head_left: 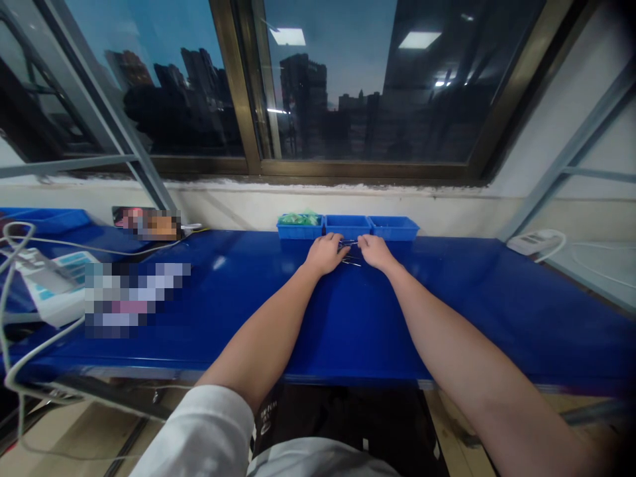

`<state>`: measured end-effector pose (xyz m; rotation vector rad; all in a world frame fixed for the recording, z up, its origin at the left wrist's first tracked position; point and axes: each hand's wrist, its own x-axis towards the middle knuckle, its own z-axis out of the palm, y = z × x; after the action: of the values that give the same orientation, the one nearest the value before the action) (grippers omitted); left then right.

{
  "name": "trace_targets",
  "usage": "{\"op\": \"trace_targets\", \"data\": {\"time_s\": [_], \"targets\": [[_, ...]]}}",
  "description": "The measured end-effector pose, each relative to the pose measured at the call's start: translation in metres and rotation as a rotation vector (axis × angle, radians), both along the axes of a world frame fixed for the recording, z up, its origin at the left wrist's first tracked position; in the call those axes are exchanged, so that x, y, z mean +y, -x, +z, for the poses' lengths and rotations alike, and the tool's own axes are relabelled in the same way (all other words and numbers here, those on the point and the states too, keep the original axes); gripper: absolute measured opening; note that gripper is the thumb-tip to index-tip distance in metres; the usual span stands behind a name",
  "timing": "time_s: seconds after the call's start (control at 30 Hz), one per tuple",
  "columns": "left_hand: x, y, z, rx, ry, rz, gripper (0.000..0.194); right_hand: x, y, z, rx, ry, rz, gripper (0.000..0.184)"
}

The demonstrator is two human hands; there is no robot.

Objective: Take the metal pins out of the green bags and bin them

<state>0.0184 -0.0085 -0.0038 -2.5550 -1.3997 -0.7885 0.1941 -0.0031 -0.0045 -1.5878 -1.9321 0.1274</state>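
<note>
At the far side of the blue table (238,301), my left hand (324,254) is closed, thumb and fingertips at one end of a thin shiny metal piece (349,242). My right hand (375,252) has its fingers pressed together at the other end of that piece. More thin metal pieces (352,262) lie on the table just below, between the hands. They are too small to name. Right behind the hands stand three small blue bins: the left bin (300,231) holds green-and-clear plastic bags (301,218), the middle bin (342,222) is partly behind my fingers, and the right bin (397,230) has small bits inside.
A white device with a light-blue panel (57,285) and loose cables (22,371) lie at the left, near blurred-out items. Another blue tray (54,217) sits at the back left. A white power strip (532,242) rests at the right. Metal frame posts (571,152) and a window wall bound the back.
</note>
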Motion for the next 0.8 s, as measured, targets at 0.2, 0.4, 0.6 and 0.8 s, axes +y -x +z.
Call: {"op": "trace_targets", "data": {"time_s": [0.2, 0.4, 0.6, 0.8], "targets": [[-0.0024, -0.0008, 0.0069, -0.034, -0.094, -0.061, 0.021, -0.0015, 0.0015, 0.0013, 0.096, -0.047, 0.058, 0.042], [-0.0033, 0.0, 0.0079, -0.008, -0.109, -0.004, 0.024, 0.0043, 0.001, -0.0058, 0.437, 0.081, 0.188, 0.037], [-0.0048, 0.0004, 0.0089, 0.007, -0.088, 0.043, 0.026, 0.0021, 0.0037, -0.0001, 0.834, 0.156, 0.272, 0.026], [-0.0041, 0.0, 0.0062, -0.041, -0.058, 0.057, 0.031, 0.0017, 0.0, 0.0023, 0.95, 0.107, 0.238, 0.024]]}}
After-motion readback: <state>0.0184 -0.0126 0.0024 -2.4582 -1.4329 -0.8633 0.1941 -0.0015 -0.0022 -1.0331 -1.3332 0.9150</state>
